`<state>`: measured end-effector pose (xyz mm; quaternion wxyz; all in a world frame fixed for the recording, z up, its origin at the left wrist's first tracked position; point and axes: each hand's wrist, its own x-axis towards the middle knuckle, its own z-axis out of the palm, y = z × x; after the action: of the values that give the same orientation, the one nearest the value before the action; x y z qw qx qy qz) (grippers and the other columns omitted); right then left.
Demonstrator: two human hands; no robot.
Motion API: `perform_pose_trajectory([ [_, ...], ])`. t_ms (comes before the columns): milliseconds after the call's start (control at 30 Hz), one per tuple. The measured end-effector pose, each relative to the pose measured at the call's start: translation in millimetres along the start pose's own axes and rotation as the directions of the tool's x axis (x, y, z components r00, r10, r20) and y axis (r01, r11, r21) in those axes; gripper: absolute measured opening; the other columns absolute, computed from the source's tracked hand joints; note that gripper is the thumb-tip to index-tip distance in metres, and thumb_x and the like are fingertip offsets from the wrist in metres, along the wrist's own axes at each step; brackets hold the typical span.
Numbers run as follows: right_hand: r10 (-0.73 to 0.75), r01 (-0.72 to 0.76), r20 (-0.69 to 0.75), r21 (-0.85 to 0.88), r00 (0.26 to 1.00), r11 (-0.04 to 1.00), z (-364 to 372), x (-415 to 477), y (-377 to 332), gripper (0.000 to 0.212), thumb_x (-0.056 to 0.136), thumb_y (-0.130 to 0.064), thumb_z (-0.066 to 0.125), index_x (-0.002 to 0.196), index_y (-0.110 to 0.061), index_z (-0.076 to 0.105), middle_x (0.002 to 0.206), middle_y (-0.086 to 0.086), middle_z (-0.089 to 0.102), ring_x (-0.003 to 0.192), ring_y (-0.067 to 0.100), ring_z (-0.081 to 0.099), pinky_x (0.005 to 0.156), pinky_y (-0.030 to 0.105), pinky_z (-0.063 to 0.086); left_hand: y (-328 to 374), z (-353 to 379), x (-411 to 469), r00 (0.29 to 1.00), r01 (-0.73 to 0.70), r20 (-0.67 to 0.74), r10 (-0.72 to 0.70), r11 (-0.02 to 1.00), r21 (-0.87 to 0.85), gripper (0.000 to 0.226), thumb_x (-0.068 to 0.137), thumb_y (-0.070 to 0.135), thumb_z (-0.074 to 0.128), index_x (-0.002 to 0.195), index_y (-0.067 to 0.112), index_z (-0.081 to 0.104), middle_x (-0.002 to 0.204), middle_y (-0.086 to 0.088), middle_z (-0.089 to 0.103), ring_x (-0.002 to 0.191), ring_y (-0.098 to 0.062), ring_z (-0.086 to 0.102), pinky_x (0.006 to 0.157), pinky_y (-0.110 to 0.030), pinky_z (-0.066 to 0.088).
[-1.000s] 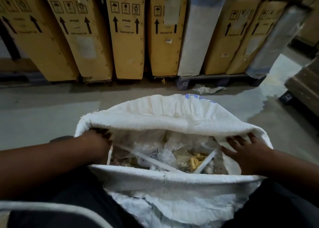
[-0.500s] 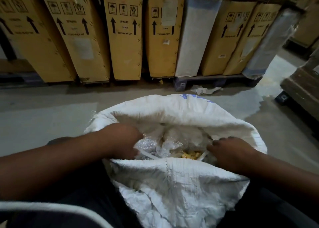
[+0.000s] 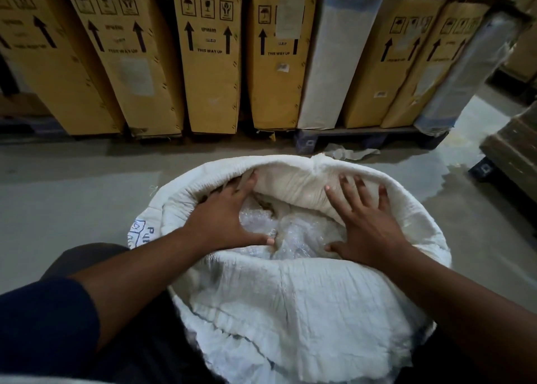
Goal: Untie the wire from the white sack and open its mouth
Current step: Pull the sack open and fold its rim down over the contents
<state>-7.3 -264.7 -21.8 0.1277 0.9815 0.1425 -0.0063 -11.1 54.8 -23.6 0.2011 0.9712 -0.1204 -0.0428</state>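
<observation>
**Both hands inside the sack mouth, pressing the far lip outward**

The left hand (image 3: 223,218) reaches into the white sack (image 3: 290,311) from the near-left side. Its fingers (image 3: 247,184) are spread and laid flat, tips tucked against the inner face of the rolled rim (image 3: 209,174) at the far left; the thumb points back toward the middle, resting on the clear plastic (image 3: 296,232) that fills the opening. It grips nothing that I can see; it pushes.

The sack stands on the floor (image 3: 72,197) directly before the person, between the two forearms, its mouth facing up and already rolled down into a thick collar. The opening runs widest from left to right. No wire is visible anywhere on the rim or the floor, so the untying appears done.

The right hand (image 3: 369,223) mirrors the left. Its fingers (image 3: 360,188) are splayed wide and flat against the far inner fold of the sack, palm down, thumb resting near the near lip, holding nothing.

The far lip lies just ahead of both sets of fingertips, at about equal reach, so widening the mouth likely means pushing away and apart.
</observation>
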Motion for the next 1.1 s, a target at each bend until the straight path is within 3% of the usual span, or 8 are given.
perform_pose_trajectory([
  [200,0.083,-0.087,0.08,0.047,0.993,0.995,10,48,12,0.137,0.058,-0.098,0.051,0.16,-0.036,-0.015,0.171,0.003,-0.021,0.159,0.031,-0.013,0.12,0.072,0.0,-25,-6,44,0.994,0.11,0.021,-0.109,0.992,-0.066,0.137,0.052,0.109,0.05,0.161,0.049,-0.01,0.174,0.007,0.015,0.156,-0.023,0.026,0.123,-0.053,0.032],
  [300,0.113,-0.116,0.094,0.026,0.989,0.993,16,66,17,0.14,0.055,-0.101,0.047,0.16,-0.034,-0.016,0.171,0.002,-0.022,0.158,0.031,-0.014,0.119,0.073,-0.001,-35,-9,63,0.994,0.09,-0.052,-0.094,0.994,-0.062,0.131,0.06,0.107,0.046,0.164,0.043,-0.003,0.174,0.007,0.015,0.157,-0.021,0.024,0.125,-0.051,0.03],
  [467,0.157,-0.168,-0.157,-0.063,0.975,0.984,-2,89,31,0.137,0.06,-0.09,0.06,0.164,-0.025,-0.001,0.173,0.009,-0.012,0.159,0.035,-0.008,0.118,0.073,-0.003,-49,-35,94,0.923,-0.016,-0.384,0.031,0.999,0.042,0.126,0.071,0.097,0.053,0.166,0.03,0.005,0.175,0.001,0.012,0.159,-0.024,0.02,0.128,-0.046,0.023],
  [600,0.168,-0.191,-0.304,-0.048,0.938,0.98,-27,106,47,0.136,0.059,-0.085,0.065,0.164,-0.023,0.005,0.173,0.012,0.001,0.159,0.035,0.0,0.117,0.071,-0.004,-56,-55,111,0.889,-0.014,-0.452,0.069,0.992,0.124,0.123,0.073,0.093,0.057,0.166,0.025,0.014,0.17,-0.004,0.028,0.155,-0.028,0.029,0.127,-0.046,0.026],
  [700,0.2,-0.212,-0.19,-0.045,0.961,0.976,-20,110,44,0.133,0.062,-0.084,0.064,0.164,-0.023,0.005,0.173,0.012,-0.001,0.158,0.036,-0.001,0.117,0.073,0.0,-61,-38,110,0.924,0.036,-0.382,0.033,0.984,0.173,0.127,0.071,0.095,0.052,0.166,0.025,0.007,0.171,-0.008,0.023,0.156,-0.032,0.026,0.127,-0.048,0.025],
  [900,0.174,-0.223,0.35,0.107,0.92,0.969,7,100,19,0.123,0.069,-0.095,0.044,0.163,-0.033,-0.005,0.173,0.003,-0.014,0.159,0.031,-0.008,0.121,0.068,-0.004,-69,5,96,1.0,0.008,-0.012,-0.005,0.966,0.26,0.137,0.066,0.095,0.058,0.166,0.028,-0.008,0.175,-0.005,0.002,0.159,-0.029,0.012,0.13,-0.044,0.016],
  [1000,0.081,-0.138,0.353,0.14,0.932,0.981,-16,92,5,0.125,0.07,-0.091,0.057,0.164,-0.031,0.0,0.173,0.007,-0.009,0.159,0.032,-0.001,0.125,0.059,0.007,-59,-3,91,0.992,-0.046,0.126,0.005,0.945,0.323,0.137,0.064,0.099,0.054,0.166,0.031,-0.007,0.174,-0.004,-0.012,0.161,-0.028,-0.003,0.13,-0.047,0.006],
  [1100,-0.094,-0.004,0.292,0.318,0.952,0.948,-50,68,-8,0.12,0.075,-0.078,0.069,0.164,-0.035,0.0,0.173,-0.003,-0.005,0.159,0.024,0.011,0.124,0.043,0.022,-42,-20,78,0.976,-0.152,0.203,0.083,0.925,0.35,0.137,0.06,0.102,0.051,0.163,0.037,-0.012,0.174,-0.004,-0.018,0.161,-0.031,-0.009,0.129,-0.056,0.006],
])
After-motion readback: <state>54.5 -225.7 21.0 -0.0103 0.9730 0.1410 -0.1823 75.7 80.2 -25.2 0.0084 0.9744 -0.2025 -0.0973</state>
